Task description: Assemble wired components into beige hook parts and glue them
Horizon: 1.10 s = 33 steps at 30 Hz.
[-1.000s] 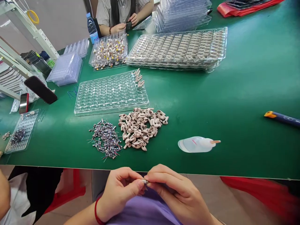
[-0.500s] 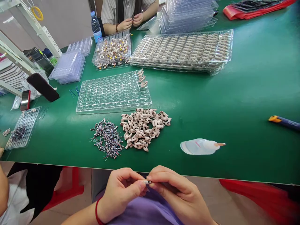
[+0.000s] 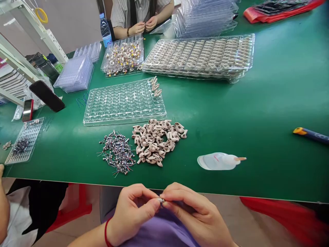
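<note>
While the left hand [image 3: 136, 209] is pinching a small pale part [image 3: 159, 200] between thumb and fingers, the right hand [image 3: 191, 211] is closing its fingertips on the part's right end. Beyond this grip, beige shells [image 3: 153, 148] are lying piled on the green table [image 3: 257, 120]; wired components [image 3: 118, 151] are lying farther left, and a squeeze bottle [image 3: 216, 162] is resting farther right.

Looks from the head, forward and downward; has the left hand [image 3: 134, 210] and right hand [image 3: 196, 214] quite near; reaches across the green table [image 3: 218, 116] to the co-worker [image 3: 141, 15] opposite.
</note>
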Available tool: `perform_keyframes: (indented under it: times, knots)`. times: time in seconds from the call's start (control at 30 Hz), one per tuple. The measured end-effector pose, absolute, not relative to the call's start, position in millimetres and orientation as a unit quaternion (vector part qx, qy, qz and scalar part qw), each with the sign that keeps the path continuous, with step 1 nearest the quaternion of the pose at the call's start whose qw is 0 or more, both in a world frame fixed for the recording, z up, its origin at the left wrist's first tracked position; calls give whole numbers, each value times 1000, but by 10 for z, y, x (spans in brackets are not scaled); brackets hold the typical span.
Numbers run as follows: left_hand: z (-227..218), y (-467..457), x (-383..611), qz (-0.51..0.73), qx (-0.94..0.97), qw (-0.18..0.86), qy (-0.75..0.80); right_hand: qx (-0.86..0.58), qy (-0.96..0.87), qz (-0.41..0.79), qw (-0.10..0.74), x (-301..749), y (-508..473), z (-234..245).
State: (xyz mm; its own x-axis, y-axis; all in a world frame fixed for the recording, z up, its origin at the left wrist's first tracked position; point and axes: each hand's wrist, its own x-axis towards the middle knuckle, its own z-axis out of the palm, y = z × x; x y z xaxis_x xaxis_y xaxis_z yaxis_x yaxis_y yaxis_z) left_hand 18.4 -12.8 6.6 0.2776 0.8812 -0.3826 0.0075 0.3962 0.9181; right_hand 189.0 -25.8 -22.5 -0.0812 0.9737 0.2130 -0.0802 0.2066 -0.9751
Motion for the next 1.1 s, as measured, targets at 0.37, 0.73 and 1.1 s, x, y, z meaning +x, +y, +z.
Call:
perform_keyframes:
  times: [0.37, 0.73, 1.1]
  knots:
    - [96, -98, 185, 322, 439, 670, 504, -406, -578, 446, 550, 1895, -249, -182]
    - [31, -122, 179, 334, 374, 720, 480, -396, -553, 463, 568, 1872, -239, -195]
    - [58, -137, 180, 338, 408, 704, 473, -396, -523, 494, 570, 1861, -274, -213]
